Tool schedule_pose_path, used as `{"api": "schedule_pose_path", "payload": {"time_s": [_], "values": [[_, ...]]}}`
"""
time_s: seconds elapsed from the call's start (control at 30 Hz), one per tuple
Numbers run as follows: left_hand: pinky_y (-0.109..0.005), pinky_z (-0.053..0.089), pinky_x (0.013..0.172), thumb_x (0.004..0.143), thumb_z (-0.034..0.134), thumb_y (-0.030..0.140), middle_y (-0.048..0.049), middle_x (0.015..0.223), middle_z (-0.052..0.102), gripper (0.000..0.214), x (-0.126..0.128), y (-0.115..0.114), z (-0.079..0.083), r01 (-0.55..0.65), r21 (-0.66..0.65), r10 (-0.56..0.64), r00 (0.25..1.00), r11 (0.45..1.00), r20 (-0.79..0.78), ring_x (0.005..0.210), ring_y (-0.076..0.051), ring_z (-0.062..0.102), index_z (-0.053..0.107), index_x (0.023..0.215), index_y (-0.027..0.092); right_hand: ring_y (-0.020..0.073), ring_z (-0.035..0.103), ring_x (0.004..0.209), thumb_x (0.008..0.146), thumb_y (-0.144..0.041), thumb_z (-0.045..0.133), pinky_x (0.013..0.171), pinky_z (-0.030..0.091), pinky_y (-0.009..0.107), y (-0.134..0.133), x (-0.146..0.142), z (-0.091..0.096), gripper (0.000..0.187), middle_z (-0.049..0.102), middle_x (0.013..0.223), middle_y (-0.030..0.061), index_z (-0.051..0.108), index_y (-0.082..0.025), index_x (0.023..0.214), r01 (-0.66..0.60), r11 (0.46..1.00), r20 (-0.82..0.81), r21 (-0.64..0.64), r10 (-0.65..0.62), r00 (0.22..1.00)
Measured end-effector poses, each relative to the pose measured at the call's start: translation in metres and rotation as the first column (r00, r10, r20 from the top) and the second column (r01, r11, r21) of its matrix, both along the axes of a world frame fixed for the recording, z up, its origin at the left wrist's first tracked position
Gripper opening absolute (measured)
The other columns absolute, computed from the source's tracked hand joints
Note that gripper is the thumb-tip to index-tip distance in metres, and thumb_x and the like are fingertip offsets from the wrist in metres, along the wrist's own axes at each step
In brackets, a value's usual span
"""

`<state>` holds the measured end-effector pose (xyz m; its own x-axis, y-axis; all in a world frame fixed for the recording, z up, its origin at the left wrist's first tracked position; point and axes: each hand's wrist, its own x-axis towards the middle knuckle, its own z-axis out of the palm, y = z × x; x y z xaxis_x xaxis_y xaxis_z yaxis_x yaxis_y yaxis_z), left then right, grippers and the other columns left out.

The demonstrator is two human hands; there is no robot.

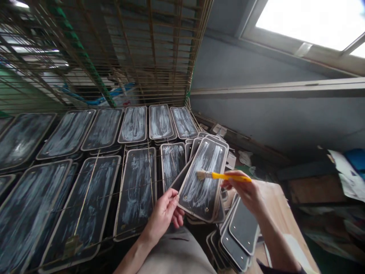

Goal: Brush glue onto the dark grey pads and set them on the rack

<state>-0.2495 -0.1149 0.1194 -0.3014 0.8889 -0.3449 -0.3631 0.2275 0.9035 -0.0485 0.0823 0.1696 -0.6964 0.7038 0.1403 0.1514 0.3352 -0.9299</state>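
In my right hand (241, 190) is a paintbrush (225, 176) with a yellow handle, its fingers closed round it. The bristles rest on a dark rectangular panel (196, 194) with rounded corners and a pale rim. Streaks of whitish coating cover much of the panel's face, and small metal studs show near its corners. My left hand (165, 213) pinches this panel by its lower left corner, thumb on top. The panel lies tilted over a pile of similar panels (195, 146).
Rows of streaked panels (134, 186) lie on a wire rack at the left, beneath a raised wire grid (159, 45). Uncoated grey panels (245, 224) are stacked at lower right beside a wooden board (276, 198). A wall and window (308, 23) stand at the right.
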Motion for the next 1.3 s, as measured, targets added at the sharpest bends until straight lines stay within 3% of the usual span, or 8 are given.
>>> {"api": "schedule_pose_path", "payload": {"time_s": [0.07, 0.17, 0.3, 0.4, 0.67, 0.83, 1.2, 1.3], "values": [[-0.018, 0.044, 0.037, 0.090, 0.045, 0.048, 0.0007, 0.064, 0.061, 0.030, 0.000, 0.000, -0.001, 0.000, 0.001, 0.000, 1.000, 1.000, -0.002, 0.045, -0.012, 0.059, 0.044, 0.095, 0.018, 0.0200, 0.066, 0.077, 0.097, -0.035, 0.053, 0.066, 0.053, 0.029, 0.024, -0.007, 0.002, 0.022, 0.066, 0.088, 0.0044, 0.059, -0.021, 0.112, 0.125, 0.977, -0.006, 0.171, -0.126, 0.992], [-0.018, 0.043, 0.037, 0.090, 0.045, 0.048, 0.0014, 0.063, 0.060, 0.030, 0.001, 0.000, 0.000, -0.001, -0.005, 0.001, 1.000, 1.000, -0.013, 0.044, -0.012, 0.059, 0.045, 0.096, 0.018, 0.0202, 0.065, 0.082, 0.097, -0.035, 0.051, 0.070, 0.052, 0.029, 0.050, -0.022, 0.009, 0.022, 0.065, 0.096, 0.0047, 0.060, -0.023, 0.113, 0.194, 0.881, 0.015, 0.431, -0.222, 0.975], [-0.018, 0.044, 0.038, 0.090, 0.045, 0.048, 0.0016, 0.063, 0.060, 0.030, 0.002, 0.000, 0.003, -0.003, -0.013, 0.003, 1.000, 1.000, -0.022, 0.045, -0.012, 0.060, 0.045, 0.097, 0.019, 0.0185, 0.063, 0.081, 0.100, -0.032, 0.045, 0.072, 0.047, 0.027, 0.065, -0.040, 0.012, 0.022, 0.063, 0.099, 0.0048, 0.061, -0.023, 0.113, 0.079, 0.730, 0.096, 0.678, -0.195, 0.976], [-0.018, 0.043, 0.039, 0.091, 0.045, 0.048, 0.0014, 0.064, 0.060, 0.030, 0.003, 0.000, 0.005, -0.010, -0.020, 0.010, 0.999, 1.000, -0.031, 0.046, -0.012, 0.060, 0.044, 0.097, 0.019, 0.0169, 0.062, 0.075, 0.101, -0.031, 0.042, 0.065, 0.045, 0.025, 0.062, -0.040, 0.011, 0.023, 0.063, 0.097, 0.0053, 0.060, -0.022, 0.112, -0.030, 0.693, 0.209, 0.720, -0.176, 0.962], [-0.018, 0.043, 0.039, 0.091, 0.045, 0.046, 0.0005, 0.063, 0.061, 0.028, 0.002, 0.000, 0.007, -0.005, -0.015, 0.004, 1.000, 1.000, -0.019, 0.046, -0.012, 0.060, 0.044, 0.096, 0.018, 0.0187, 0.060, 0.081, 0.100, -0.028, 0.045, 0.070, 0.048, 0.027, -0.014, 0.020, 0.028, 0.018, 0.061, 0.096, 0.0063, 0.057, -0.022, 0.112, -0.241, 0.874, 0.293, 0.421, 0.120, 0.948], [-0.018, 0.044, 0.039, 0.091, 0.046, 0.045, -0.0005, 0.064, 0.062, 0.029, 0.003, 0.001, 0.014, -0.030, -0.024, 0.030, 0.999, 0.999, -0.032, 0.047, -0.012, 0.060, 0.046, 0.094, 0.017, 0.0177, 0.060, 0.078, 0.098, -0.018, 0.046, 0.066, 0.047, 0.026, -0.056, 0.041, 0.034, 0.019, 0.061, 0.093, 0.0045, 0.054, -0.025, 0.114, -0.350, 0.919, 0.247, 0.182, 0.302, 0.921], [-0.019, 0.045, 0.039, 0.090, 0.048, 0.044, -0.0016, 0.066, 0.063, 0.028, 0.008, 0.001, 0.014, -0.055, -0.055, 0.049, 0.993, 0.997, -0.111, 0.047, -0.013, 0.061, 0.046, 0.097, 0.016, 0.0182, 0.065, 0.080, 0.098, -0.024, 0.049, 0.071, 0.052, 0.026, -0.062, 0.070, 0.017, 0.016, 0.065, 0.089, 0.0027, 0.056, -0.024, 0.112, -0.202, 0.979, 0.194, 0.027, 0.193, 0.962], [-0.019, 0.044, 0.038, 0.089, 0.051, 0.044, -0.0011, 0.065, 0.062, 0.030, 0.008, 0.001, 0.013, -0.057, -0.061, 0.050, 0.992, 0.997, -0.117, 0.045, -0.013, 0.060, 0.046, 0.099, 0.016, 0.0197, 0.065, 0.079, 0.097, -0.028, 0.050, 0.070, 0.054, 0.028, -0.046, 0.075, 0.014, 0.019, 0.066, 0.089, 0.0039, 0.056, -0.022, 0.115, -0.072, 0.992, 0.184, 0.100, 0.052, 0.982]]}}
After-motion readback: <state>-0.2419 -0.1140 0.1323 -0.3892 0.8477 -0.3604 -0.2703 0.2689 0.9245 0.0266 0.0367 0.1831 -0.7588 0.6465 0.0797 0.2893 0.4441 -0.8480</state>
